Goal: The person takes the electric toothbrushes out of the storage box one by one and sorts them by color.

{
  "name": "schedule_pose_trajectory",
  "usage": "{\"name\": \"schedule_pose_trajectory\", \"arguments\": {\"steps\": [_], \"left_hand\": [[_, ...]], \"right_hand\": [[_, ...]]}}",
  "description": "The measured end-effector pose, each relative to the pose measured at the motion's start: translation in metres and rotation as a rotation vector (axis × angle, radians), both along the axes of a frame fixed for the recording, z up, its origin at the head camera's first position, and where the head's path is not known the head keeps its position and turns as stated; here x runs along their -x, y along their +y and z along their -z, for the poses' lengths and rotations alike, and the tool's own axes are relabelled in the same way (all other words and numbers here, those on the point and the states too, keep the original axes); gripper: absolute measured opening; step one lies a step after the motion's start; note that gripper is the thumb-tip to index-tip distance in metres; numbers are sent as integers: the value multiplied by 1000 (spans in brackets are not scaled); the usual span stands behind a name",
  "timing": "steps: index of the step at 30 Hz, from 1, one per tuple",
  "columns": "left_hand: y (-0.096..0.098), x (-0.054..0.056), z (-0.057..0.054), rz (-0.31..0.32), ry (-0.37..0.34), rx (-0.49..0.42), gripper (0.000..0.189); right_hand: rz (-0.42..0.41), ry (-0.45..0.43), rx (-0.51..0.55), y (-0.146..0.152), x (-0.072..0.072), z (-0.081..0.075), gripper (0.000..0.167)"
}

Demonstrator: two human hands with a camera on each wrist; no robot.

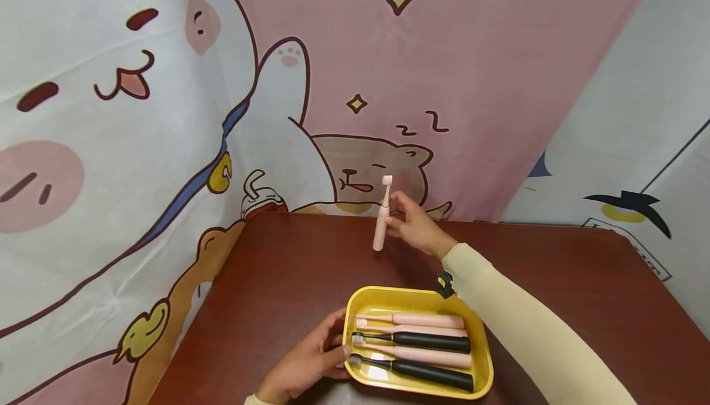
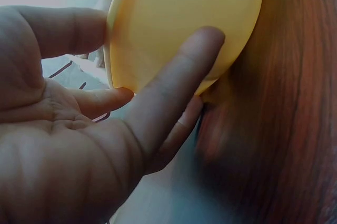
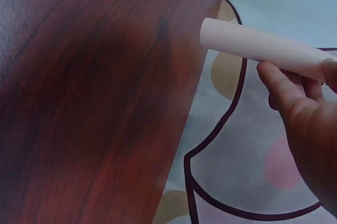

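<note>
My right hand (image 1: 413, 223) pinches a pale pink electric toothbrush (image 1: 381, 226) between thumb and fingers, above the table near its back edge. The brush stands nearly upright, bristle head on top, slightly tilted. In the right wrist view its smooth handle (image 3: 263, 48) shows, while the head is out of frame. My left hand (image 1: 307, 355) grips the left end of a yellow tray (image 1: 485, 355), thumb at the rim; in the left wrist view its fingers rest against the tray's side (image 2: 174, 19). Pink toothbrushes (image 1: 427, 320) and black toothbrushes (image 1: 432, 375) lie side by side in the tray, heads leftward.
The dark red-brown wooden table (image 1: 266, 275) runs back to a wall covering (image 1: 471, 72) with cartoon animals on pink and white. A small black device (image 1: 445, 284) sits at the right wrist, over the tray's back edge in the head view.
</note>
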State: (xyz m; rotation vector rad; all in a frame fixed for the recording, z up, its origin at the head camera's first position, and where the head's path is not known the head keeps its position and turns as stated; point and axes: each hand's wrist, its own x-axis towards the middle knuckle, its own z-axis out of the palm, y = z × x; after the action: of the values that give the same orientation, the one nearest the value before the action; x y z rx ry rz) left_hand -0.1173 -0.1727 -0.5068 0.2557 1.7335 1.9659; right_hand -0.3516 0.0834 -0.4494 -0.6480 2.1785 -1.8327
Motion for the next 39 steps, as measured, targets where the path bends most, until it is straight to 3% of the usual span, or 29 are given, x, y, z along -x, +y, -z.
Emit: {"name": "schedule_pose_trajectory", "arguments": {"steps": [5, 21, 39], "left_hand": [[0, 0, 2, -2, -6, 10, 68], [2, 0, -3, -13, -32, 15, 67], [0, 0, 0, -22, -22, 22, 66]], "right_hand": [[14, 22, -66, -6, 7, 6, 36], [66, 31, -95, -12, 27, 19, 33], [55, 54, -124, -19, 27, 22, 33]]}}
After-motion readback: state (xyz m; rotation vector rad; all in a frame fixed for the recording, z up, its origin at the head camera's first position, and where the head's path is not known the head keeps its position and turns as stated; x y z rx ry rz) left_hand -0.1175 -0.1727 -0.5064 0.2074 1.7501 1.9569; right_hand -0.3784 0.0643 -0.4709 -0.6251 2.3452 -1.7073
